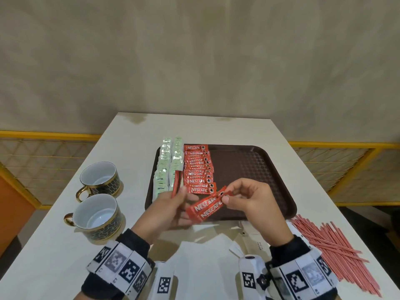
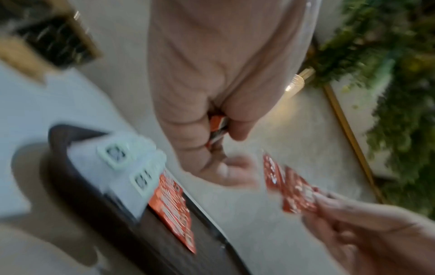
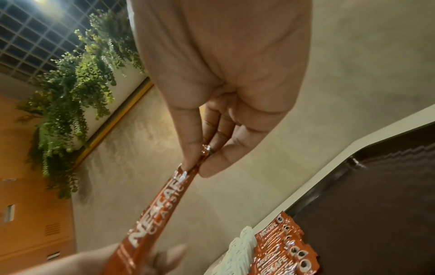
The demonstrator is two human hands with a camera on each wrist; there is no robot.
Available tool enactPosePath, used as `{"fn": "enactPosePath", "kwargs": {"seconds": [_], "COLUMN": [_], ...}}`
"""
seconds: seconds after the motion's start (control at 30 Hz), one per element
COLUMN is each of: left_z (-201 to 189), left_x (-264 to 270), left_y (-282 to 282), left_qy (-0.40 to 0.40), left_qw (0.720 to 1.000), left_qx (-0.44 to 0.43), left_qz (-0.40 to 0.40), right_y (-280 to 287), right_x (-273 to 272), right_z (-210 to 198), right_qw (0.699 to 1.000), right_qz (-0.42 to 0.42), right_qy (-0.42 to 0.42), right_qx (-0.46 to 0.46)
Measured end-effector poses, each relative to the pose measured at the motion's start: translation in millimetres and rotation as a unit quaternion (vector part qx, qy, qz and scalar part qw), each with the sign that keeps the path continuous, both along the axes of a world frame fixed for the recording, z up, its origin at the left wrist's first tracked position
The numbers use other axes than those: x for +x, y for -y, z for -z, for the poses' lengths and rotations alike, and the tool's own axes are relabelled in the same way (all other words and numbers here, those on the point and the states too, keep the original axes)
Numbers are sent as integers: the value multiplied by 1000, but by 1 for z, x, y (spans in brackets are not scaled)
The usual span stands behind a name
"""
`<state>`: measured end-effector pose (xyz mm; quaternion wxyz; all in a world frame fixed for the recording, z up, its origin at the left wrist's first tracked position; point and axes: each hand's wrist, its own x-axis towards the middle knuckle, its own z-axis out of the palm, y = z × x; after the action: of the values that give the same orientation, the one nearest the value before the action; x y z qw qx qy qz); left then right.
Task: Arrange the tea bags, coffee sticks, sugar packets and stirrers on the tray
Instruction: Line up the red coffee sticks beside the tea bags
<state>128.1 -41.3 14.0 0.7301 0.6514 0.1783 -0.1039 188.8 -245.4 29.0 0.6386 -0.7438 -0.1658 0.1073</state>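
The right hand [image 1: 252, 203] pinched the end of two red Nescafé coffee sticks [image 1: 206, 207] between thumb and forefinger, above the near edge of the brown tray [image 1: 249, 165]. The left hand [image 1: 171, 210] gripped a further upright coffee stick [image 1: 176, 184] between thumb and fingers, its remaining fingers lying beneath the free end of the pinched pair. On the tray, two columns of pale green tea bags [image 1: 167, 163] lay along the left side, with a column of overlapping coffee sticks [image 1: 198, 169] just beside them; the right part of the tray floor was bare. The head view alone showed two patterned cups [image 1: 98, 202] on the bench [image 1: 54, 256] left of the tray, a spread of red stirrers [image 1: 333, 245] at the right, and white packets [image 1: 249, 237] between the wrists. The right wrist view showed the thumb and forefinger closed on the stick's sealed end [image 3: 203, 155] and hanging foliage [image 3: 77, 89] on a wall. The left wrist view was blurred; it showed red wrapper [image 2: 217, 128] between the curled left fingers.
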Motion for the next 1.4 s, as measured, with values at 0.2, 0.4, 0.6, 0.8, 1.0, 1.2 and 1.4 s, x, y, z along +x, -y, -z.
{"fn": "enactPosePath", "kwargs": {"seconds": [0.2,0.4,0.6,0.8,1.0,1.2,1.4], "left_z": [-12,-5,1,3,-29,-31,1], "left_x": [3,-2,2,6,47,122,154], "left_y": [7,9,8,0,-5,8,12], "left_qy": [-30,-12,18,43,105,45,-35], "left_qw": [989,988,987,979,900,784,714], "left_qx": [146,154,158,199,423,603,652], "left_qz": [-1,22,24,14,-13,138,254], "right_y": [15,16,16,18,7,-33,-50], "right_x": [-1,-5,-5,2,40,96,108], "right_z": [2,9,11,9,-1,5,43], "right_qw": [1000,999,999,998,990,957,917], "right_qz": [13,11,6,5,-8,-64,-29], "right_qy": [-16,-23,-29,-28,-89,-245,-296], "right_qx": [-9,-30,-29,-52,-107,-144,-264]}}
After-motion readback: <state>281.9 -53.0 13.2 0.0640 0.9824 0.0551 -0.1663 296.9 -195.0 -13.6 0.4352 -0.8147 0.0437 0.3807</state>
